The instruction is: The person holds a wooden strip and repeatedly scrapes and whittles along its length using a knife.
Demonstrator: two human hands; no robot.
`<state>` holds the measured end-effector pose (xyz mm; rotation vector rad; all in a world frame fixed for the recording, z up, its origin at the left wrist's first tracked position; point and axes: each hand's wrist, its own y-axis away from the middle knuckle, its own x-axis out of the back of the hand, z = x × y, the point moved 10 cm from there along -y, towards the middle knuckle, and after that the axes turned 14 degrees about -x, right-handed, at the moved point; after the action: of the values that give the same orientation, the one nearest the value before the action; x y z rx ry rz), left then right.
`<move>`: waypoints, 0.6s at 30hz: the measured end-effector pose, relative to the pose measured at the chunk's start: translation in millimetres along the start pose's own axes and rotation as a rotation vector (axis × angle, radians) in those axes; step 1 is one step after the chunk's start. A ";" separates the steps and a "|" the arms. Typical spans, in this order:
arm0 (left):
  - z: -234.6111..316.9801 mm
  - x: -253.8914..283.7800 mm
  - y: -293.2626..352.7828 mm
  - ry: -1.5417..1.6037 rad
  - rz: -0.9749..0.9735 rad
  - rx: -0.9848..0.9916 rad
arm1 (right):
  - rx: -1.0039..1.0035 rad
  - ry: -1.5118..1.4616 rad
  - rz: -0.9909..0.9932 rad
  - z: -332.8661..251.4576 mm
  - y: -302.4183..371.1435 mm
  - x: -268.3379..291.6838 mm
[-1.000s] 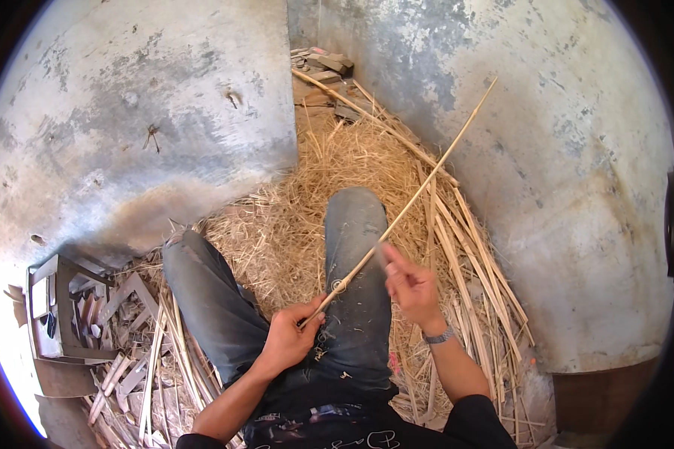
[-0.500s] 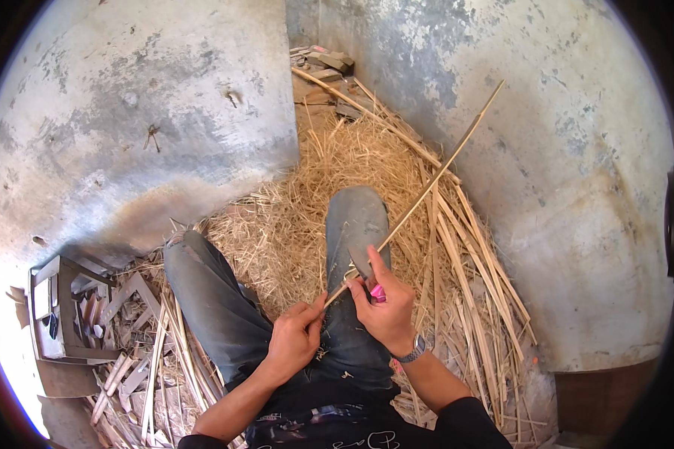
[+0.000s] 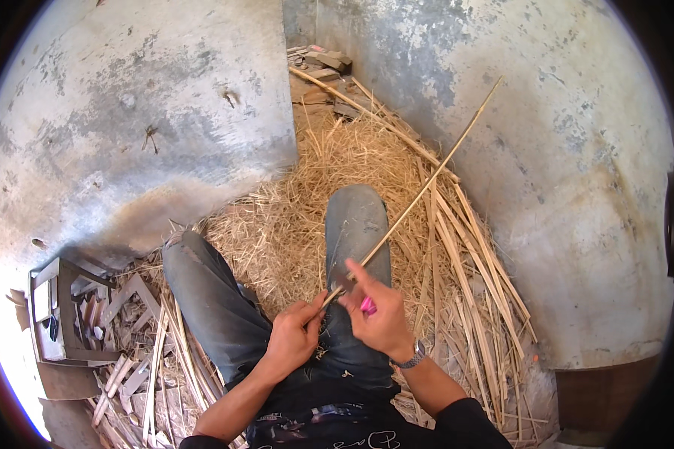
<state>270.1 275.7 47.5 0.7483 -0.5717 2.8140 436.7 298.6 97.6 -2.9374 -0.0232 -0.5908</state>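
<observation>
A long, thin bamboo strip (image 3: 427,185) slants from my lap up to the right, across my right thigh. Its lower end is pinched in my left hand (image 3: 292,334), closed above my lap. My right hand (image 3: 383,317), with a watch at the wrist, is closed on a knife whose pink handle (image 3: 368,305) shows under the fingers. The knife's dark blade is blurred and mostly hidden, lying against the strip just ahead of my left hand. My right index finger stretches along the strip.
Straw-like shavings (image 3: 277,232) cover the floor around my knees. Long bamboo strips (image 3: 472,277) lie along the right wall (image 3: 577,187). At the left stands a wooden frame (image 3: 71,314) beside scrap wood. A plastered slab of wall (image 3: 142,112) rises ahead on the left.
My right hand and the knife have slid down along the strip, toward my left hand. My left hand stays nearly in place, and the strip has barely shifted.
</observation>
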 end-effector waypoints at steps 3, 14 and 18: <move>-16.2 -4.7 3.7 0.064 -0.036 0.039 | 0.103 0.054 -0.178 -17.8 10.4 -16.2; -19.3 -10.7 4.9 0.262 -0.087 0.220 | -0.112 -0.018 0.098 20.2 -9.5 11.8; -26.1 -12.2 7.1 0.250 -0.102 0.197 | -0.179 -0.013 0.055 23.7 -11.6 0.5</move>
<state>267.2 279.1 18.1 0.4312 -0.2122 2.8347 445.8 313.6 77.8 -3.1024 0.1142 -0.5955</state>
